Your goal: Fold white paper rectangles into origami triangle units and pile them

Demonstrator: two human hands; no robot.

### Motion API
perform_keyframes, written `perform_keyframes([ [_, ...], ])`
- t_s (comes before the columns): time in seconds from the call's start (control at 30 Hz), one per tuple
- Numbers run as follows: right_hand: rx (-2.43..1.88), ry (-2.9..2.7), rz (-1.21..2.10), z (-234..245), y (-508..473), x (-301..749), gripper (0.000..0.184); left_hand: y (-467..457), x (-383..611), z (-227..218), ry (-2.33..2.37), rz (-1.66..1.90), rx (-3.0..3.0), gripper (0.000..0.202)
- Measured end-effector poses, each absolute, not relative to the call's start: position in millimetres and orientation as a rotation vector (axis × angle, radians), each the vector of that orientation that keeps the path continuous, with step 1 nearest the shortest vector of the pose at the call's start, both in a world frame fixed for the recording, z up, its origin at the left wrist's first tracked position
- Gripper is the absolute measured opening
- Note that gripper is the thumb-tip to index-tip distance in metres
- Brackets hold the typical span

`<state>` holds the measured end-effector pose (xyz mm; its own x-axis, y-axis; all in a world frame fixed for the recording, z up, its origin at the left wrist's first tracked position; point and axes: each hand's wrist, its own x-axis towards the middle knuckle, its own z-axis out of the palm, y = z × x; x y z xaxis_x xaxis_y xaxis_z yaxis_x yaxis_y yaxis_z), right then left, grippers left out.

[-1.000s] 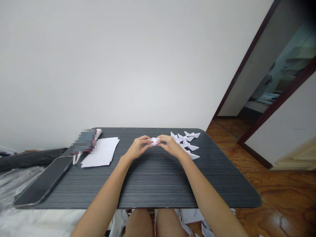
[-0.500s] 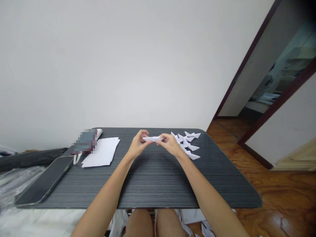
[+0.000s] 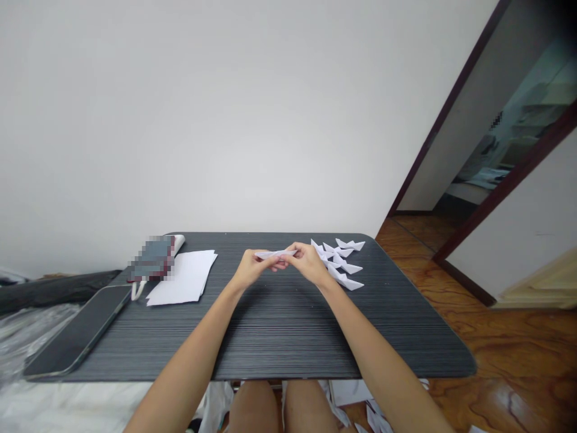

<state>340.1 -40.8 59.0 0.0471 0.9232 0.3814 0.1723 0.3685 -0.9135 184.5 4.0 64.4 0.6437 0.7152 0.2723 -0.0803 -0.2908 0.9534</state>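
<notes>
A small white folded paper boat (image 3: 269, 254) is held up above the far half of the dark table (image 3: 288, 328). My left hand (image 3: 252, 267) grips its left side, thumb along the near face and fingers beneath. On the other side my right hand (image 3: 305, 261) pinches the boat between thumb and fingers. Both sets of fingers meet near the boat's middle and hide part of its lower edge. Just right of my right hand lie several finished-looking paper boats (image 3: 348, 266) in a loose cluster, some partly hidden behind that hand.
A stack of white paper sheets (image 3: 183, 279) lies at the left. Beside it are a blurred-out device (image 3: 153, 258) with a white cable (image 3: 137, 291) and a large dark phone (image 3: 81, 331) at the table's left edge. More folded paper (image 3: 377, 418) is below the table.
The fingers of my left hand have moved in under the boat, towards my right hand. The boat has shifted slightly left, and its near side is covered more by the thumbs.
</notes>
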Motion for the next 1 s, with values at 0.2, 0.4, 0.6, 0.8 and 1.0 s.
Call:
perform_keyframes([
  [0.2, -0.923, -1.269, 0.899, 58.5, -38.6, 339.4, 0.037, 6.9, 187.2, 59.7, 0.515, 0.856, 1.633, 0.037],
  [0.4, -0.998, -1.257, 0.952, 51.5, -30.9, 340.9, 0.021, 13.3, 185.9, 57.2, 0.54, 0.816, 1.507, 0.049],
  [0.6, -0.958, -1.222, 1.054, 49.8, -29.9, 342.8, 0.024, 13.3, 184.4, 59.3, 0.551, 0.754, 1.434, 0.061],
  [0.8, -1.006, -1.204, 1.027, 48.5, -28.5, 343.3, 0.025, 13.9, 182.6, 56.3, 0.727, 0.982, 1.629, 0.043],
  [1.0, -1.059, -1.204, 0.935, 42.5, -23.4, 342.2, 0.025, 12.0, 180.7, 55.7, 0.833, 1.065, 1.71, 0.045],
])
